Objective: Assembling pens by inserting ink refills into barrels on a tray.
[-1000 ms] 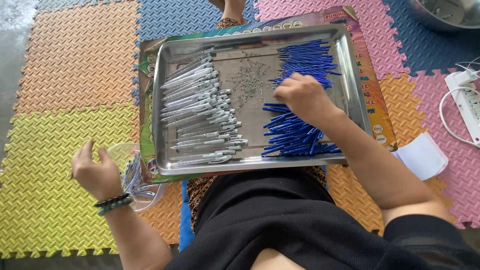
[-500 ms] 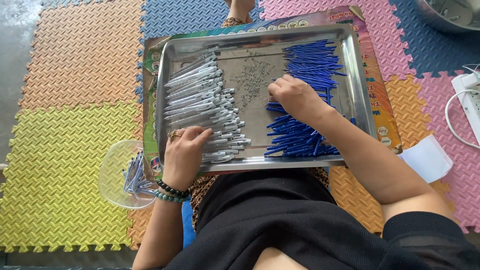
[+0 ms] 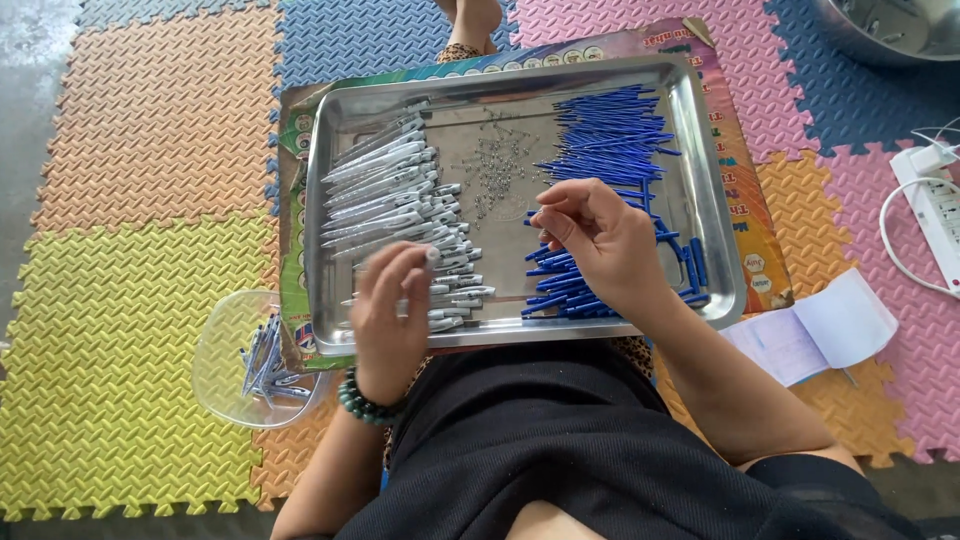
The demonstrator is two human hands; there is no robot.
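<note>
**Two hands sorting pen parts over a steel tray**

We look down at a person's lap and a shallow rectangular stainless-steel tray (image 3: 715,200) resting on a colourful printed board over foam floor tiles.

The left hand (image 3: 390,315) closes its fingers around a silvery-white pen barrel (image 3: 432,256), whose tip pokes up just above the fingertips. The rest of the silvery-white barrels (image 3: 390,195) lie in a loose heap directly beyond and under this hand. The right hand (image 3: 600,240) has its thumb and forefinger pinched together; we cannot tell whether a small part sits between them. Slim blue plastic pen tubes (image 3: 610,135) spread beyond and beneath that hand.

Risks, as we judge them: between the two grips lies a scatter of tiny metal springs (image 3: 495,170). A brushing wrist could sweep them into either pile or over the low rim. The blue tubes near the right wrist sit close to the tray's near edge and could roll off onto the lap. A loose hold on the barrel could drop it back into the heap.

Containers: the tray holds barrels, springs and tubes in three zones. Outward of the left wrist, a clear plastic bowl (image 3: 225,345) on the floor holds a small bunch of assembled-looking pens (image 3: 265,360). Far beyond the right hand, a round metal basin (image 3: 890,25) shows only its edge.
</note>
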